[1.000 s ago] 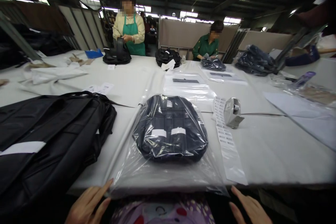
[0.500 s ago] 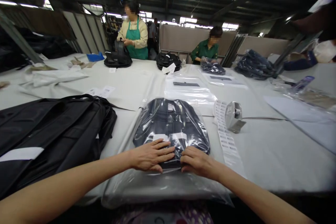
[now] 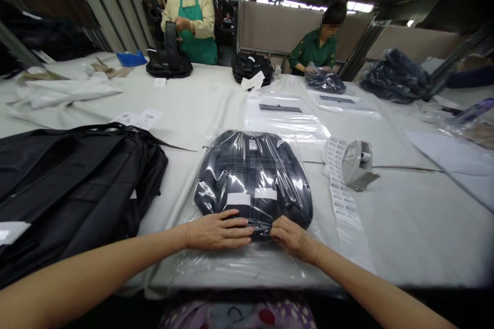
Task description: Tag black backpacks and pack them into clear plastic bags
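In front of me a dark backpack (image 3: 254, 175) lies flat inside a clear plastic bag (image 3: 247, 267), whose loose end spreads toward the table's near edge. My left hand (image 3: 219, 230) rests on the plastic at the backpack's near end, fingers stretched out and slightly apart. To its right, my right hand (image 3: 294, 237) has its fingers curled together, pinching the plastic bag at the backpack's near right part. Two white strips show through the plastic just beyond my hands.
Black backpacks (image 3: 77, 180) lie at the left. On the right are a label strip (image 3: 343, 195) and a white tape dispenser (image 3: 358, 164). Flat plastic bags (image 3: 285, 118) lie beyond. Across the table (image 3: 417, 226) two co-workers handle bags, one in a green apron (image 3: 193, 15).
My view has tilted down a little. My left hand has slid slightly left and nearer, uncovering the white strips. The right fingers now pinch the plastic. A far co-worker's hand has lifted a black strap.
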### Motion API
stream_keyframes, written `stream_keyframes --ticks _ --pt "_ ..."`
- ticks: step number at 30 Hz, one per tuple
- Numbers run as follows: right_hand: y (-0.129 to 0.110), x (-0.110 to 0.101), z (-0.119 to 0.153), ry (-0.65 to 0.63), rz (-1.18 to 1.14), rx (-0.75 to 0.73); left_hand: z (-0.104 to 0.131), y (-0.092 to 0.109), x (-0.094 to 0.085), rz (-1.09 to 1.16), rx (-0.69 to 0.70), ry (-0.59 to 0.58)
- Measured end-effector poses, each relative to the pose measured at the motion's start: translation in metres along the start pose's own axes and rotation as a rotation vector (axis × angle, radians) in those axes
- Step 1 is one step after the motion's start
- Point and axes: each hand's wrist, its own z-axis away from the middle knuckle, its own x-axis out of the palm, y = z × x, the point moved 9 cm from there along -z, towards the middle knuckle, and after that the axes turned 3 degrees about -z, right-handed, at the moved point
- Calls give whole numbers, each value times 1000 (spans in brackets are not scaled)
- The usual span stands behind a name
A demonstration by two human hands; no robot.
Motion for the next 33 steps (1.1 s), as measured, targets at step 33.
stream_keyframes --ticks 33 --pt "-38 13 55 9 186 218 -32 14 -6 -31 96 48"
